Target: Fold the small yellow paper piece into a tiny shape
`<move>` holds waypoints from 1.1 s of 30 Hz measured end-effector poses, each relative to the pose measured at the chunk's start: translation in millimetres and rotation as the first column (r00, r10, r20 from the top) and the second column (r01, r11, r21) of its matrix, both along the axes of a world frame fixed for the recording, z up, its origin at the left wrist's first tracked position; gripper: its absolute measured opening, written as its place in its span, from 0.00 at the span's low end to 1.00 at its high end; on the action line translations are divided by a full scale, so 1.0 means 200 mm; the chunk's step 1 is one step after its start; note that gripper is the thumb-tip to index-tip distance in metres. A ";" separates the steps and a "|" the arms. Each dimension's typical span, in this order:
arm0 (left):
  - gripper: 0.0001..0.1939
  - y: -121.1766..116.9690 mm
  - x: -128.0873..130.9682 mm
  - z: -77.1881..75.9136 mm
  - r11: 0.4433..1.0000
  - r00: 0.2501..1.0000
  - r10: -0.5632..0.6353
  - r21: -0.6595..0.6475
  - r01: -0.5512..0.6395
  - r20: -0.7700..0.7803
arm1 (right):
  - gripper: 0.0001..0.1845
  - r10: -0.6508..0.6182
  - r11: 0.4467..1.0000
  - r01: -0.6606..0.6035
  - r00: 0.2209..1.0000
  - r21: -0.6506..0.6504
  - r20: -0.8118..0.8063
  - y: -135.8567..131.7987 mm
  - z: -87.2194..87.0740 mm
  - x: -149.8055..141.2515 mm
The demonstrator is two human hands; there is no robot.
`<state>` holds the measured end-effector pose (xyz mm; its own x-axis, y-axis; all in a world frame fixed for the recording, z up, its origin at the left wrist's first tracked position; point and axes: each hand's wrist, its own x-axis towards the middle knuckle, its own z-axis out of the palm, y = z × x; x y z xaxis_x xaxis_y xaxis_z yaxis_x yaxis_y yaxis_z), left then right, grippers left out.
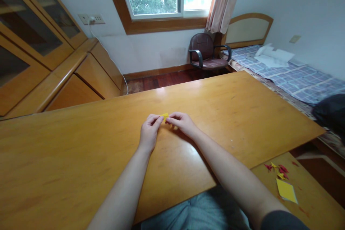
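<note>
Just above the wooden table (107, 143), a small piece of folded yellow paper (164, 116) is pinched between my two hands. My left hand (150, 129) grips its left side between thumb and forefinger. On the right side, my right hand (181, 121) holds it with thumb and fingertips closed. Fingers cover part of the paper, so its full shape is hidden.
A lower wooden surface (318, 194) at the right bears a stack of yellow paper squares (286, 190) and several small red and yellow folded papers (282, 169). Beyond the table are an armchair (202, 46), a bed (304, 75) and a wooden cabinet (64, 75).
</note>
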<state>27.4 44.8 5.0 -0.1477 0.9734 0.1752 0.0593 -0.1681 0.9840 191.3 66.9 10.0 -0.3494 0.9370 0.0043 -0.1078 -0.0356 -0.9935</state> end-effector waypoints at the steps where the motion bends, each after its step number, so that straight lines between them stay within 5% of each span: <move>1: 0.11 0.00 0.00 0.00 1.000 0.999 0.007 0.019 -0.006 -0.033 | 0.16 0.000 1.000 -0.001 1.000 0.001 0.008 0.00 -0.01 0.00; 10: 0.17 0.00 0.02 0.01 0.973 0.992 -0.079 -0.207 0.098 0.102 | 0.12 -0.206 0.971 0.198 0.977 0.136 0.050 0.01 -0.02 -0.02; 20: 0.14 0.00 0.01 0.01 0.966 0.978 -0.133 -0.198 0.164 0.162 | 0.06 -0.269 0.874 0.144 0.939 0.464 0.215 -0.01 0.00 0.00; 33: 0.12 0.00 0.01 0.01 0.958 0.965 -0.127 -0.222 0.180 0.231 | 0.09 -0.291 0.782 0.111 0.935 0.613 0.203 -0.02 -0.02 0.00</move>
